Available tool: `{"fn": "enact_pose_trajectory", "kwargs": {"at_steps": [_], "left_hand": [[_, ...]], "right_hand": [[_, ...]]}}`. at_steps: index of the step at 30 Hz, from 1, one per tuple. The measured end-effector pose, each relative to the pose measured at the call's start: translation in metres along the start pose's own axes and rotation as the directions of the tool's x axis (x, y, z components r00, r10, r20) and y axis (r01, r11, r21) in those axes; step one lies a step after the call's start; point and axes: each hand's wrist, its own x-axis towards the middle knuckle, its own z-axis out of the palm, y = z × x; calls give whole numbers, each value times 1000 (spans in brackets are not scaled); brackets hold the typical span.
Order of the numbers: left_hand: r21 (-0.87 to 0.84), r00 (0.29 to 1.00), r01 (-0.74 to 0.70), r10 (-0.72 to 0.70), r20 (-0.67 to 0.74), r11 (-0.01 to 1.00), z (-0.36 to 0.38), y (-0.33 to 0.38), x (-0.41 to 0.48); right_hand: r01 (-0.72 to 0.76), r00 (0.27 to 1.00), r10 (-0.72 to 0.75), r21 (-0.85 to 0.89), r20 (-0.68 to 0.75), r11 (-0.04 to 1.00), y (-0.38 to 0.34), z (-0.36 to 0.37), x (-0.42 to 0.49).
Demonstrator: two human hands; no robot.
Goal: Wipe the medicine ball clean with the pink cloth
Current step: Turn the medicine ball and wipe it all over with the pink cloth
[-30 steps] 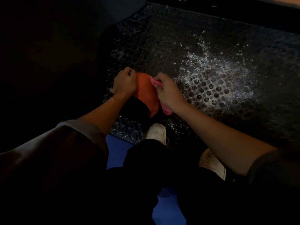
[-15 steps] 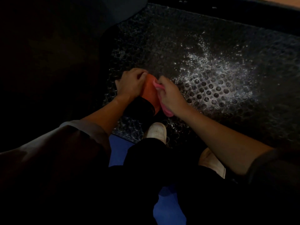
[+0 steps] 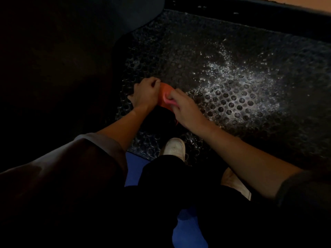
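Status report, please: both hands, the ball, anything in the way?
Left hand grips medicine ball. Right hand holds pink cloth against its orange top. Nothing blocks; white shoe near.

left hand [image 3: 146, 94]: fingers curled, arm extended forward | right hand [image 3: 186, 110]: fingers pinched, just beside left

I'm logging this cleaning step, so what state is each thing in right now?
medicine ball: steadied between both hands, mostly hidden.
pink cloth: bunched, pressed against the ball.
left hand: grips the ball's top, fingers curled.
right hand: pinches the cloth against the ball.
rubber mat: lying flat, scattered with white specks.
white shoe: planted on the mat's near edge.
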Motion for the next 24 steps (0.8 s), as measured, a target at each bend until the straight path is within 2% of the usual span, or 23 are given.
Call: {"fn": "enact_pose_trajectory", "kwargs": {"at_steps": [2,5,7,10,12,15,17,20,24], "left_hand": [[-15,1000,14,-14,8,1000,-2,-1,0],[-22,1000,28,-28,-7,999,-3,0,-2],[-28,998,54,-55,-19,998,-2,0,1],[-77,997,71,-72,-11,994,-3,-6,5],[-98,997,73,-76,-26,993,-3,-9,4],[-93,992,112,-117,-49,989,-3,-3,2],[-87,988,141,-146,-52,986,-3,1,1],[-104,986,151,-157,-49,983,-4,-5,-1],[-114,988,136,-143,-60,984,-3,-7,-6]], "right_hand": [[7,1000,-7,3,24,1000,3,-1,-4],[-79,996,79,17,-50,997,12,-9,-1],[-35,998,36,17,-49,999,7,-8,4],[60,997,-60,-5,40,998,-2,4,4],[13,1000,-14,20,12,1000,4,4,1],[-68,991,71,31,-112,997,10,-2,10],[-109,989,109,8,-103,994,4,2,18],[-66,997,65,-22,-42,998,-3,12,16],[-175,972,183,67,-149,982,9,2,15]]}}
